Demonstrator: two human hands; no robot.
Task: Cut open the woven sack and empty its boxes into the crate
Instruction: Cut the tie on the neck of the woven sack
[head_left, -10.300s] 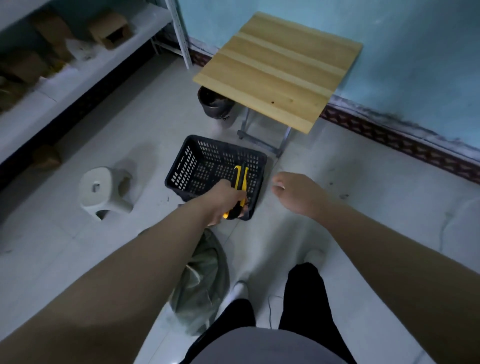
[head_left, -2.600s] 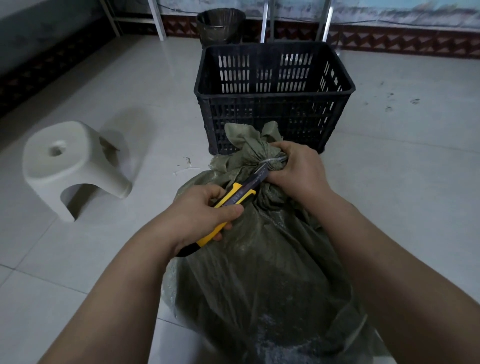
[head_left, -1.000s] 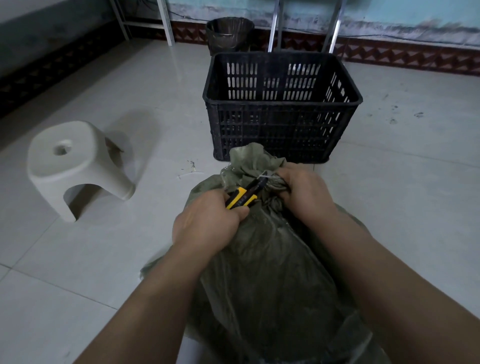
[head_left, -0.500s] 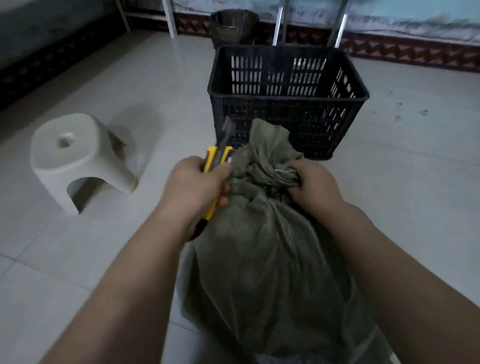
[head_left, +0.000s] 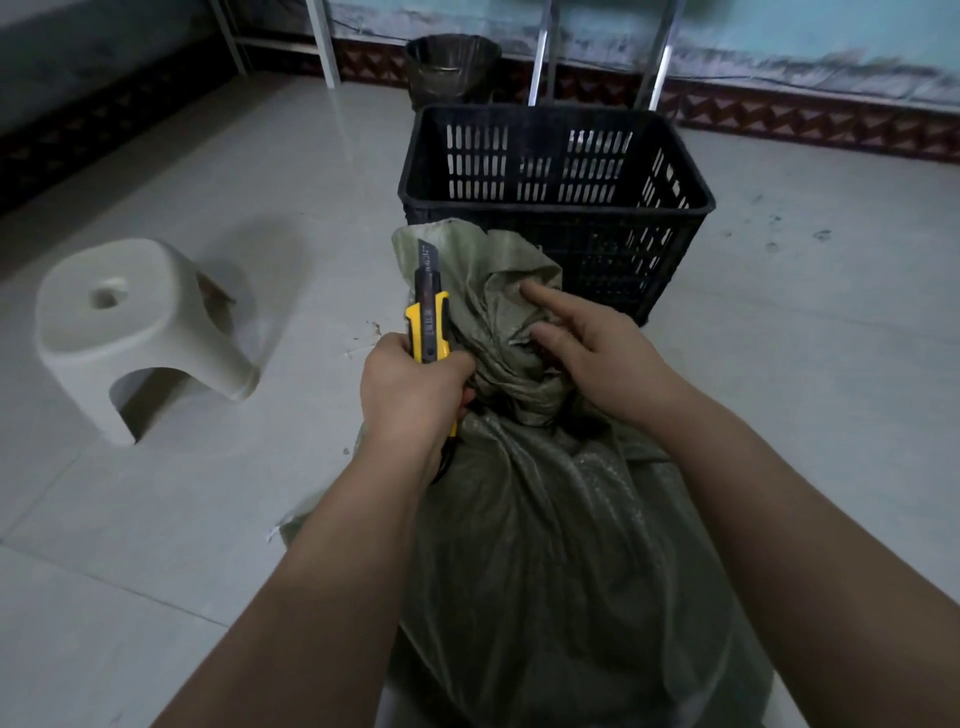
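1. My woven sack (head_left: 545, 545) stands on the floor (head_left: 208, 519) at lower centre, its neck bunched on top.
2. At the neck's left side, my left hand (head_left: 410, 395) is wrapped round the yellow knife (head_left: 428, 322), blade pointing up.
3. My right hand (head_left: 608, 358) lies on the neck with the index finger straight. The other fingers are hidden, so I cannot tell whether it grips.
4. The black crate (head_left: 623, 249) stands just behind the sack, at upper centre.
5. A white stool (head_left: 135, 332) sits at left.

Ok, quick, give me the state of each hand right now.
Left hand: closed round the knife, blade pointing up.
Right hand: open, index finger and thumb straight, touching the neck of the sack.
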